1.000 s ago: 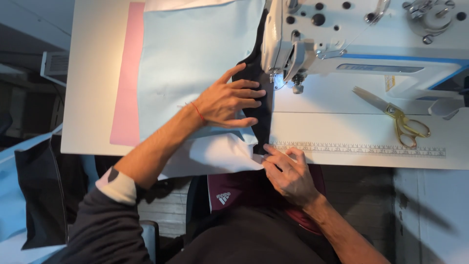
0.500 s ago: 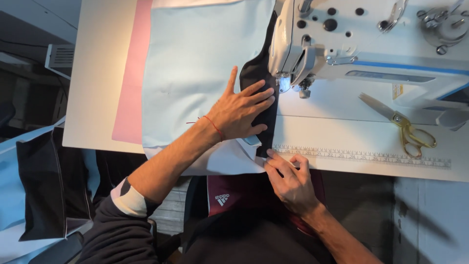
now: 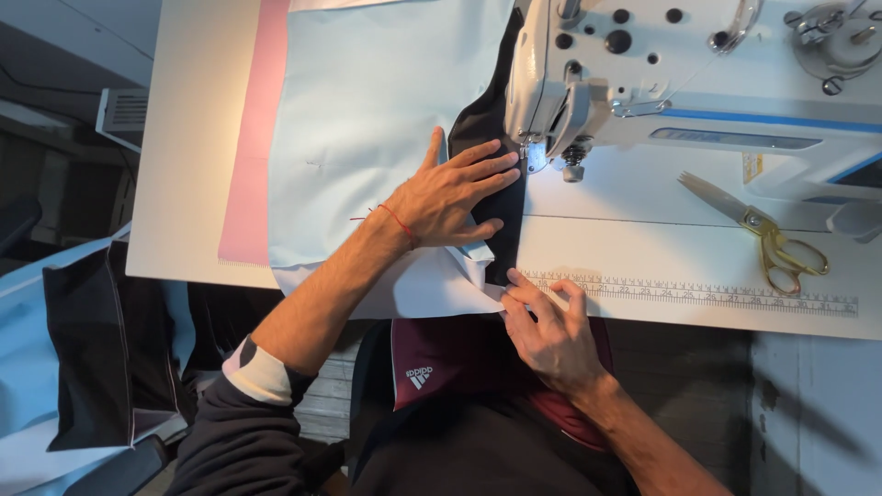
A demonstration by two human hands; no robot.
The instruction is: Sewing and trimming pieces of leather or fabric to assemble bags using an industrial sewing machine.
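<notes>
Two hands are at work, both the person's own. One dark fabric strip (image 3: 501, 197) runs from under the sewing machine (image 3: 643, 83) down toward the near table edge; it is black or near-black, narrow and matte, and lies along the right edge of one pale blue fabric sheet (image 3: 367, 119). One pink layer (image 3: 253, 156) shows as a band at 9 o'clock from the blue sheet, and white fabric (image 3: 423, 289) hangs over the table edge below it.

The left hand (image 3: 450, 197) lies flat, palm down, half on the blue sheet and half on the dark strip, its fingers (image 3: 487, 174) spread and pointing toward 2 o'clock, at the machine's presser foot (image 3: 533, 156). A thin red thread circles its wrist.

The right hand (image 3: 551, 335) sits at 5 o'clock from the left hand, at the near edge of the table (image 3: 643, 266). Its fingers (image 3: 519, 289) are pressed together, pinching the lower end of the dark strip where it meets the white fabric.

One pair of scissors (image 3: 767, 234) with gold handles lies at 3 o'clock from the left hand, well apart from both hands. One ruler strip (image 3: 698, 294) runs along the table's near edge, touching the right hand's fingertips.
</notes>
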